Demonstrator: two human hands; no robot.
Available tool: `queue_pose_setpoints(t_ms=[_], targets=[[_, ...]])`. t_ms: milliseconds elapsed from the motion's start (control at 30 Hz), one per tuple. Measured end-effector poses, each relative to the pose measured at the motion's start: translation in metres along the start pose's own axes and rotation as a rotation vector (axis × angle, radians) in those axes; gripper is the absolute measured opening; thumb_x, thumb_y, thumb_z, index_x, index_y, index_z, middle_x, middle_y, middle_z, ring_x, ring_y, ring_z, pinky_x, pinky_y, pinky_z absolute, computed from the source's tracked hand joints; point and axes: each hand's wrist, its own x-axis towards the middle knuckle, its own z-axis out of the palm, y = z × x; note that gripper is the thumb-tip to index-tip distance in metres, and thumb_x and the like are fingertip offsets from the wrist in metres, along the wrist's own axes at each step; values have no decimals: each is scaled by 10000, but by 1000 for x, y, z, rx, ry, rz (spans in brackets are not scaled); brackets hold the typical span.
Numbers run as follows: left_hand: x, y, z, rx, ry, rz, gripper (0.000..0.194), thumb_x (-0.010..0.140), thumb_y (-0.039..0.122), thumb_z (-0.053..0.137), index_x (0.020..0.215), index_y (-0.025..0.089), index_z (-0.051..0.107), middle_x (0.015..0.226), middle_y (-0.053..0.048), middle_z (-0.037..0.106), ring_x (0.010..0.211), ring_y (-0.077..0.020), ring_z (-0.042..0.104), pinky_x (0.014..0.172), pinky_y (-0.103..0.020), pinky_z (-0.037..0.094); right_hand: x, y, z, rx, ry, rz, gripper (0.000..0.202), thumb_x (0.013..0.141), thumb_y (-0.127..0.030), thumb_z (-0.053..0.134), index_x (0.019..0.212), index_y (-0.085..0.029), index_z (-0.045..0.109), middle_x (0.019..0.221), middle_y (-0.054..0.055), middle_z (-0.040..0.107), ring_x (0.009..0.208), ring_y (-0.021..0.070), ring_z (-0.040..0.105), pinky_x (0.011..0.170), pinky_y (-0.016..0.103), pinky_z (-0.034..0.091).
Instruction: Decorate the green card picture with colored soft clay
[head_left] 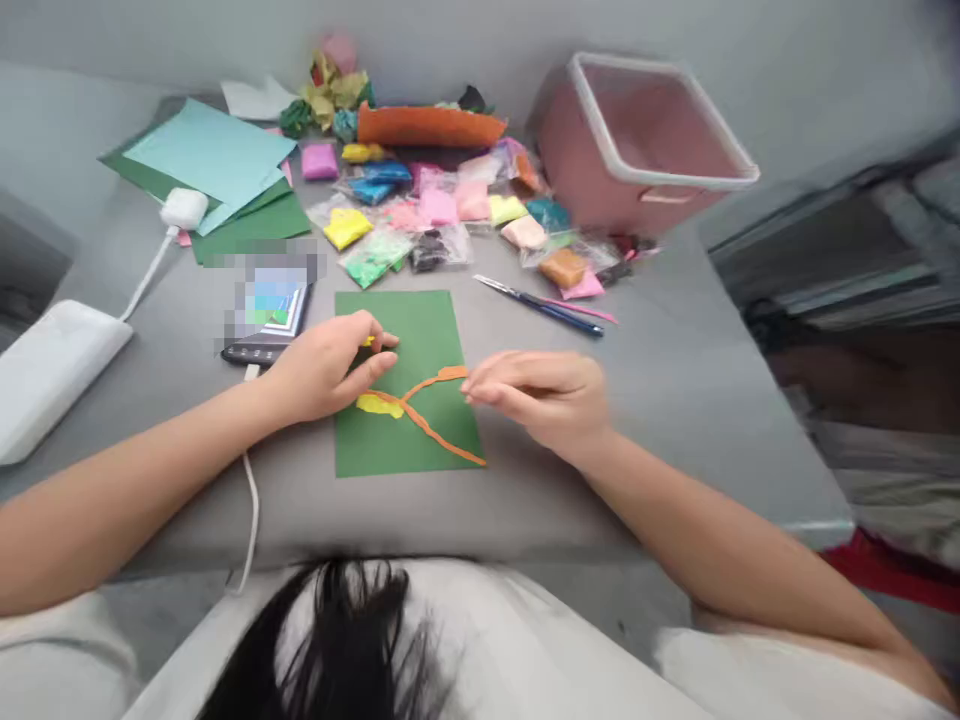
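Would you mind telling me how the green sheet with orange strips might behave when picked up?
The green sheet looks thin and flat, so it is probably light and would likely sag if lifted by one corner. The orange strips look narrow and soft, so they might shift or peel if it bends.

The person's left forearm (157, 475) and right forearm (712, 515) reach forward, bare and slanting inward. The left grip (326, 365) is loosely curled, thumb slightly apart from the fingers; facing it, the right grip (551, 400) has thumb and fingertips close together, knuckles bent.
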Motion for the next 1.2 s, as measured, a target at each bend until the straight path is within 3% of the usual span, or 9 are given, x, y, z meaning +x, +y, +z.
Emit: queue_pose_setpoints(t_ms=[133, 233, 400, 567, 767, 833, 900, 1033, 1200], targets=[[1, 0, -5, 0, -4, -6, 213, 1006, 432, 449, 937, 231, 438, 1185, -90, 754, 1033, -259, 697, 846, -372, 487, -4, -4, -4, 22, 20, 2, 306, 868, -145, 711, 581, -243, 755, 532, -9, 701, 581, 176, 719, 570, 289, 601], [1, 0, -5, -8, -6, -5, 213, 1008, 432, 451, 934, 233, 434, 1187, -89, 755, 1050, -252, 697, 852, -367, 489, -5, -4, -2, -23, 59, 23, 178, 816, -128, 774, 733, -279, 820, 700, -9, 786, 681, 188, 764, 657, 294, 645], [0, 1, -5, -12, 2, -3, 213, 1011, 430, 452, 933, 232, 431, 1189, -93, 754, 1060, -248, 701, 856, -368, 491, -5, -1, 0, -42, 125, 84, 249, 788, -116, 800, 939, -312, 832, 916, -10, 817, 781, 188, 794, 719, 274, 674], [0, 1, -5, -10, 7, 6, 216, 1008, 431, 454, 928, 231, 435, 1186, -95, 754, 1047, -253, 701, 851, -375, 493, -6, 0, -4, -89, 62, 89, 108, 791, -205, 827, 749, -304, 831, 714, -17, 794, 623, 186, 761, 583, 273, 643], [0, 0, -4, -14, 10, 12, 218, 1006, 434, 460, 935, 229, 440, 1186, -99, 754, 1061, -259, 703, 844, -380, 498, -9, 1, -2, -69, 45, 117, 191, 835, -164, 782, 941, -316, 831, 888, -15, 820, 786, 189, 794, 732, 283, 668], [0, 0, -4, -12, 13, 12, 216, 1005, 431, 462, 933, 229, 440, 1185, -97, 754, 1053, -259, 704, 839, -380, 499, -9, 2, -2, -111, 55, 135, 84, 840, -225, 790, 811, -293, 831, 763, -11, 806, 673, 180, 773, 629, 270, 640], [0, 0, -4, -12, 13, 13, 214, 1004, 430, 465, 932, 230, 439, 1185, -96, 755, 1048, -260, 704, 834, -380, 500, -8, 2, -3, -173, 57, 131, 121, 842, -261, 792, 723, -275, 810, 677, -6, 780, 592, 163, 730, 548, 261, 587], [1, -1, -4, -3, 16, 28, 215, 1001, 431, 473, 933, 231, 434, 1175, -96, 756, 1034, -264, 705, 833, -382, 499, -4, 5, -1, -254, 20, 46, 102, 852, -188, 762, 902, -266, 805, 767, 2, 773, 635, 130, 678, 606, 257, 571], [1, -1, -3, 4, 28, 44, 212, 1001, 427, 482, 934, 231, 436, 1165, -92, 756, 1020, -258, 705, 830, -377, 499, -4, 9, 4, -403, -139, -53, 189, 913, -120, 647, 1010, -218, 776, 892, 41, 758, 752, 125, 701, 672, 243, 585]])
